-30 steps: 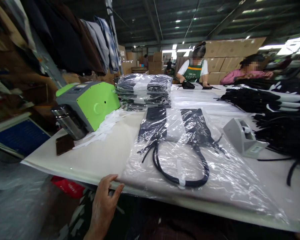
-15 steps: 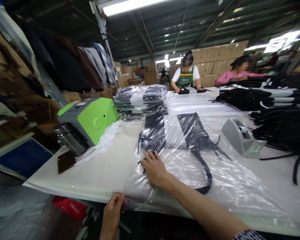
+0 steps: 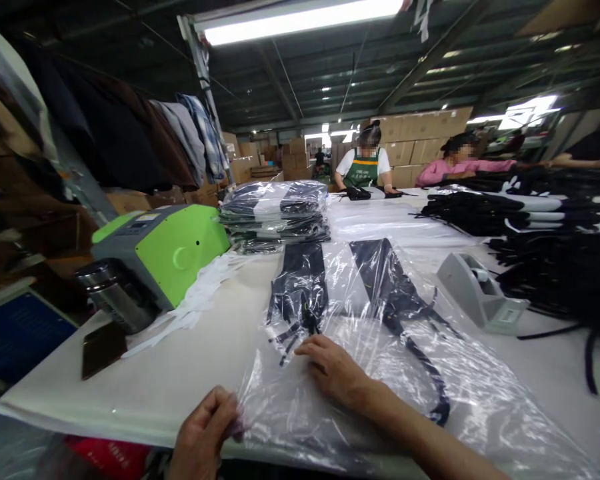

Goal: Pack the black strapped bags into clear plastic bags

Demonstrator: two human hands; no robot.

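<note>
A clear plastic bag (image 3: 280, 407) lies on the table in front of me, with a folded dark garment (image 3: 303, 267) inside. A white band (image 3: 345, 280) crosses the garment, and dark straps (image 3: 430, 377) trail from it under the film. At the table's front edge, my left hand (image 3: 205, 427) is closed, pinching the bag's near left corner. My right hand (image 3: 335, 373) rests on the film just below the garment's loose strap ends, fingers stretched and slightly bent, holding nothing.
A grey tape dispenser (image 3: 485, 297) stands right of the bag. Behind it are stacked bagged garments (image 3: 275, 213). To the left are a green-and-grey machine (image 3: 180, 250), a steel flask (image 3: 117, 297), a phone (image 3: 103, 350) and white strips (image 3: 195, 300). Black garments (image 3: 545, 280) pile at right; co-workers sit beyond.
My right hand has slid down from the garment's strap ends toward the near edge. The left hand keeps its pinch on the bag corner. My view has shifted slightly.
</note>
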